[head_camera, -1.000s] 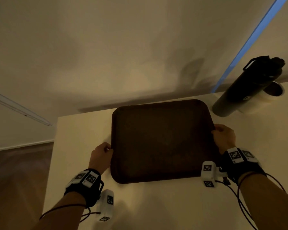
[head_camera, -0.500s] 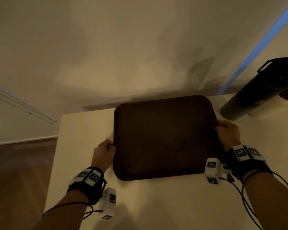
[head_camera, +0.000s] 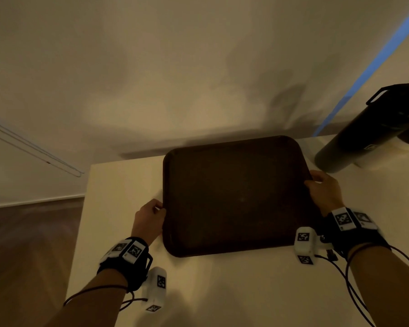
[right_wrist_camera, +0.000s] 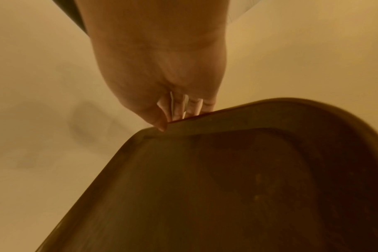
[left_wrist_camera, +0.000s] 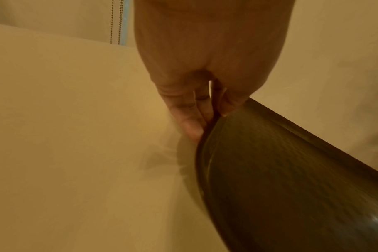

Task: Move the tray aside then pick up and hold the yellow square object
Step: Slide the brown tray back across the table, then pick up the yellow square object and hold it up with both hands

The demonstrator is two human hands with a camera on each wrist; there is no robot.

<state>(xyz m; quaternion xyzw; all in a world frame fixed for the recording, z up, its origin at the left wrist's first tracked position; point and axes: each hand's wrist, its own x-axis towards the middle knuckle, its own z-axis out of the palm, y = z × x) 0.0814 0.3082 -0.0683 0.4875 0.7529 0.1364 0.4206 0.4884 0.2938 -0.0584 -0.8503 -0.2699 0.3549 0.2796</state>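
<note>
A dark brown rectangular plastic tray with rounded corners (head_camera: 234,197) sits over the pale cream tabletop (head_camera: 118,185), near the table's far edge, and a person grips it at both short sides. The left hand (head_camera: 149,219) pinches the tray's left rim: in the left wrist view the thumb lies on the upper face of the rim while the fingers (left_wrist_camera: 190,126) curl beneath it, and the tray's textured surface (left_wrist_camera: 291,170) runs away to the lower right. The right hand (head_camera: 324,192) holds the right rim near the far corner. From the right wrist view its fingers (right_wrist_camera: 194,107) are tucked under the raised edge with the thumb tip resting on top of the tray (right_wrist_camera: 248,179). Whether the tray is touching the table or lifted just clear of it cannot be told; a soft shadow shows beneath its left edge in the left wrist view.

Each wrist carries a black strap with white blocks printed with black-and-white square markers, and thin black cables trail back along the forearms. To the right of the tray, just beyond the right hand, a tall black cylindrical bottle with a loop handle on its cap (head_camera: 373,128) stands on the table. A yellow square object is not visible in any view.
</note>
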